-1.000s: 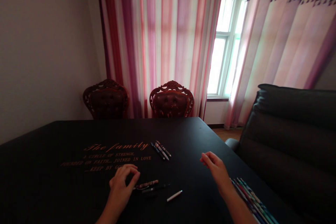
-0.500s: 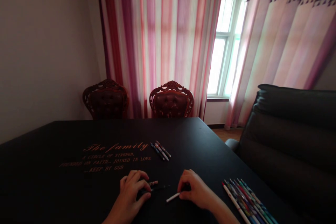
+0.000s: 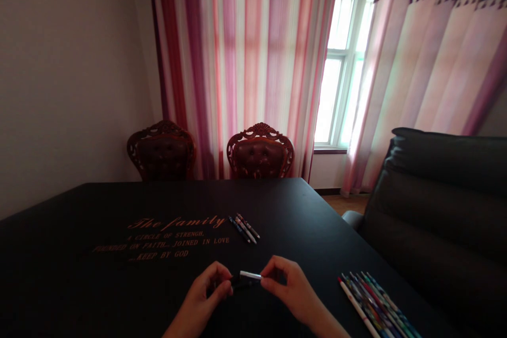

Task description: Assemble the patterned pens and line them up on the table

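My right hand (image 3: pixel 291 288) pinches a thin white pen part (image 3: pixel 250 275) by its right end and holds it level just above the table. Across from it, my left hand (image 3: pixel 209 293) is closed at thumb and forefinger on a small dark pen part (image 3: pixel 236 278), whose far end lies close to the tip of the white piece. Whether the two touch, I cannot tell. Beneath them, a dark slim piece (image 3: pixel 246 286) shows faintly against the black surface.
The black table (image 3: pixel 119 296) carries gold lettering. Three pens (image 3: pixel 246 229) lie together farther back. Several patterned pens (image 3: pixel 374 301) are lined up at the right. Two carved chairs (image 3: pixel 260 156) stand behind the table, and a black leather armchair (image 3: pixel 443 211) is on the right.
My right hand has brought the white pen part up and left, turning it toward my left hand. My left hand has moved right and closed on the dark part.
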### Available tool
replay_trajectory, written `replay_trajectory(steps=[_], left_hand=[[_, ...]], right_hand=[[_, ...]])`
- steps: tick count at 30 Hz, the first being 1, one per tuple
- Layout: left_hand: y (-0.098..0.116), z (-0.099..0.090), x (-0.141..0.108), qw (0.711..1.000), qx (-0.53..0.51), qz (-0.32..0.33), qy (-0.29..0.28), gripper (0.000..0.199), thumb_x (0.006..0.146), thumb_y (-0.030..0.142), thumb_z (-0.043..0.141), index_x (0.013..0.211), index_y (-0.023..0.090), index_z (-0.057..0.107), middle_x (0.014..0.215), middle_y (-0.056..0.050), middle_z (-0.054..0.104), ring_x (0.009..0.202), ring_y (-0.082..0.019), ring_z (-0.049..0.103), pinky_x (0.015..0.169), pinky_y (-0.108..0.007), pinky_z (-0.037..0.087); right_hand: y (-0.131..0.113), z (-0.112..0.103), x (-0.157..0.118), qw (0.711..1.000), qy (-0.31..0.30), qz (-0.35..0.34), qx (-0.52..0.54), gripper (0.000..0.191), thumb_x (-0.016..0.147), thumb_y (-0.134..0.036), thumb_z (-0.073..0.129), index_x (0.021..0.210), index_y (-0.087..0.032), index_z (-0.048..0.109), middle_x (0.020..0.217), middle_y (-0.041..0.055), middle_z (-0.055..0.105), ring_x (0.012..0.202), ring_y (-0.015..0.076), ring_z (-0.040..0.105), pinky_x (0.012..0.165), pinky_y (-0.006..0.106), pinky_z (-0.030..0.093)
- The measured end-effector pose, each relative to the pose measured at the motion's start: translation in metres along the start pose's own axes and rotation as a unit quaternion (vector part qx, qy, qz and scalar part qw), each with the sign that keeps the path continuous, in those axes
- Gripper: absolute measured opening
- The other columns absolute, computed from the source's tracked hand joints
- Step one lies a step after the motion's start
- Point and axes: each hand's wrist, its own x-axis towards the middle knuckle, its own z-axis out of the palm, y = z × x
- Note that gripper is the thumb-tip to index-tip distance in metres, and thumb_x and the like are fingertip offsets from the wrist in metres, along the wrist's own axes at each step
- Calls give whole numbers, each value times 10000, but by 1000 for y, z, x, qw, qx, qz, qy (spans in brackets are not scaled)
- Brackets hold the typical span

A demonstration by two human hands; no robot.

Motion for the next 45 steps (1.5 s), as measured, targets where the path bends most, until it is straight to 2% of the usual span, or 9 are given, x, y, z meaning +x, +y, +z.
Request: replay_trajectory(steps=[6, 13, 19, 25, 45], left_hand=[[2, 1, 1, 1000, 25, 9, 7, 221, 836, 409, 630, 824, 188, 618, 745, 6, 604, 724, -170, 528, 688, -263, 414], [7, 2, -3, 999, 31, 4, 8, 228, 813, 411, 654, 853, 187, 680, 832, -27, 660, 825, -207, 579, 767, -288, 433], [8, 6, -4, 1000, 3, -15, 11, 237, 782, 420, 678, 788, 183, 697, 825, -37, 692, 860, -234, 607, 788, -300, 440], [0, 14, -5, 999, 2, -37, 12, 239, 749, 407, 698, 754, 168, 693, 745, -27, 651, 755, -212, 582, 706, -290, 430], [2, 19, -8, 995, -5, -86, 52, 114, 639, 298, 713, 684, 197, 684, 713, -19, 637, 775, -239, 582, 735, -315, 427]], right_hand=[[-2, -3, 2, 1000, 5, -14, -21, 55, 739, -231, 728, 762, -183, 713, 714, -6, 657, 708, 165, 591, 668, 259, 422], [-4, -8, 2, 999, 20, -28, -20, 79, 774, -278, 710, 802, -208, 735, 781, 13, 692, 768, 190, 633, 736, 287, 455], [5, 2, -1, 999, 35, -2, 5, 173, 735, -383, 736, 766, -212, 739, 796, 31, 709, 813, 232, 629, 762, 321, 470], [10, 7, -3, 997, 41, 12, 60, 235, 696, -441, 752, 741, -211, 733, 801, 40, 706, 810, 246, 631, 770, 340, 486], [17, 25, -8, 992, 35, 47, 111, 230, 631, -414, 794, 700, -206, 723, 800, 42, 702, 833, 261, 637, 788, 356, 495]])
